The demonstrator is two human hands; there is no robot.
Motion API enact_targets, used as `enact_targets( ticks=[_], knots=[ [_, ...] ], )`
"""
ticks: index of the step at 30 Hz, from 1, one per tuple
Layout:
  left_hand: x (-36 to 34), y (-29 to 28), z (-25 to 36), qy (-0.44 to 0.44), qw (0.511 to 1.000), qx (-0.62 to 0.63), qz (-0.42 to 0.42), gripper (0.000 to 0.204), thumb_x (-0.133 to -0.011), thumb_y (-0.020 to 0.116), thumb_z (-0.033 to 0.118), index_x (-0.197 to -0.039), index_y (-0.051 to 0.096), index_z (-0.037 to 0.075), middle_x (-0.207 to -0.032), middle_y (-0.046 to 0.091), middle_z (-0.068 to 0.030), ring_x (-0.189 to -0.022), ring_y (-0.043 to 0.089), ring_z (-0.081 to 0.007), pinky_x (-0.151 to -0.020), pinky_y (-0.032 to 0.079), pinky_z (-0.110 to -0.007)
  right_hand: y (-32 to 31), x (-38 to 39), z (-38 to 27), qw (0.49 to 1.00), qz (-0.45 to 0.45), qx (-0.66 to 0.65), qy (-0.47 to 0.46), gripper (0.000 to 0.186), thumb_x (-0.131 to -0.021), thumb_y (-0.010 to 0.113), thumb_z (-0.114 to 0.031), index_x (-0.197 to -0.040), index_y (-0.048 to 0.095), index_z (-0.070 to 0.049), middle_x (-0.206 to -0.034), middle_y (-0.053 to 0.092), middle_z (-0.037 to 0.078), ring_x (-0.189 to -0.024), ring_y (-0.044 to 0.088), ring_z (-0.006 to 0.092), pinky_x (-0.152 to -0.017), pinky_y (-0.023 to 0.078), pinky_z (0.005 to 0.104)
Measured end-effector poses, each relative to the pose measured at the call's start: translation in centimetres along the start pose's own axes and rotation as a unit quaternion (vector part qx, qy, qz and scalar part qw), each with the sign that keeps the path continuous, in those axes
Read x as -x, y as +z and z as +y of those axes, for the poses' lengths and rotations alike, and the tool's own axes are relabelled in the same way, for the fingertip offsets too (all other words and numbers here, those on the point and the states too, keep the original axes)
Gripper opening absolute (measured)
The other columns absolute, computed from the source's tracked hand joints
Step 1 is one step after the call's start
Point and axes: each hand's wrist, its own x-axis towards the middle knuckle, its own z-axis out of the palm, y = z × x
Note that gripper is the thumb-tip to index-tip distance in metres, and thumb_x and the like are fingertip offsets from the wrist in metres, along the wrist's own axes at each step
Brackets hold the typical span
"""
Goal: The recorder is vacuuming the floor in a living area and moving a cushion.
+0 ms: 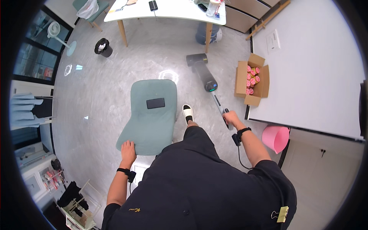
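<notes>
My right hand (pixel 230 118) is closed round the handle of an upright floor washer (pixel 209 82), grey and black. Its wide head (pixel 197 59) rests on the floor ahead, near the table leg. With its fingers curled over the near edge, my left hand (pixel 128 150) grips a green fabric chair (pixel 147 130). A dark smartphone (pixel 155 103) lies flat on that chair, apart from both hands.
A white table (pixel 172 14) stands ahead, with a water jug (pixel 205 34) beneath it. Far left are a black waste bin (pixel 103 48) and a white fan (pixel 54 29). To the right are an open carton (pixel 241 82) of pink-lidded tubs and a pink bucket (pixel 274 138).
</notes>
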Motion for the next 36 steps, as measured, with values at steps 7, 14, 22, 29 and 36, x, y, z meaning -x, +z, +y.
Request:
enact_targets(
  ticks=[7, 14, 22, 29, 36],
  knots=[
    [-1.3, -2.2, 5.6, -0.071, 0.996, 0.04, -0.042, 0.051, -0.069, 0.066, 0.008, -0.118, 0.053, 0.004, -0.116, 0.05, -0.0163, -0.118, 0.045, -0.0318, -0.109, 0.026, -0.051, -9.0, -9.4, -11.1, 0.994, 0.014, 0.107, -0.012, 0.026, -0.071, 0.062, -0.018, -0.065, 0.061, 0.008, -0.059, 0.062, 0.018, -0.052, 0.065, 0.0265, -0.053, 0.052, 0.0382],
    [-2.3, -2.0, 5.1, -0.125, 0.986, 0.058, -0.097, 0.06, -0.069, 0.065, 0.009, -0.128, 0.053, 0.011, -0.13, 0.048, -0.0151, -0.128, 0.039, -0.0301, -0.115, 0.017, -0.052, -11.2, -16.1, -21.2, 0.997, -0.03, 0.017, -0.067, 0.028, -0.076, 0.065, -0.018, -0.061, 0.057, 0.005, -0.053, 0.056, 0.013, -0.043, 0.056, 0.0246, -0.042, 0.041, 0.0377],
    [-3.5, -2.7, 5.3, -0.141, 0.981, 0.061, -0.115, 0.063, -0.068, 0.066, 0.008, -0.13, 0.052, 0.012, -0.132, 0.047, -0.0146, -0.131, 0.037, -0.029, -0.116, 0.016, -0.05, -9.9, -27.1, -37.4, 0.878, -0.113, -0.465, -0.011, 0.027, -0.089, 0.055, -0.017, -0.064, 0.045, -0.011, -0.049, 0.041, 0.003, -0.039, 0.04, 0.0203, -0.046, 0.042, 0.0399],
    [-4.7, -3.9, 4.7, -0.137, 0.98, 0.063, -0.128, 0.065, -0.068, 0.066, 0.008, -0.131, 0.05, 0.012, -0.134, 0.046, -0.0146, -0.132, 0.036, -0.0292, -0.117, 0.015, -0.05, -8.6, -37.1, -49.2, 0.765, -0.105, -0.63, 0.085, 0.028, -0.092, 0.051, -0.02, -0.068, 0.04, -0.012, -0.047, 0.034, 0.001, -0.044, 0.042, 0.0202, -0.055, 0.045, 0.0454],
    [-4.6, -3.0, 4.2, -0.144, 0.978, 0.081, -0.128, 0.063, -0.069, 0.065, 0.008, -0.13, 0.051, 0.01, -0.132, 0.047, -0.0159, -0.13, 0.038, -0.0303, -0.116, 0.017, -0.05, -3.0, -34.8, -50.5, 0.784, -0.186, -0.59, 0.044, 0.029, -0.081, 0.048, -0.009, -0.058, 0.031, -0.014, -0.047, 0.03, 0.0, -0.042, 0.036, 0.0185, -0.061, 0.043, 0.0394]
  ],
)
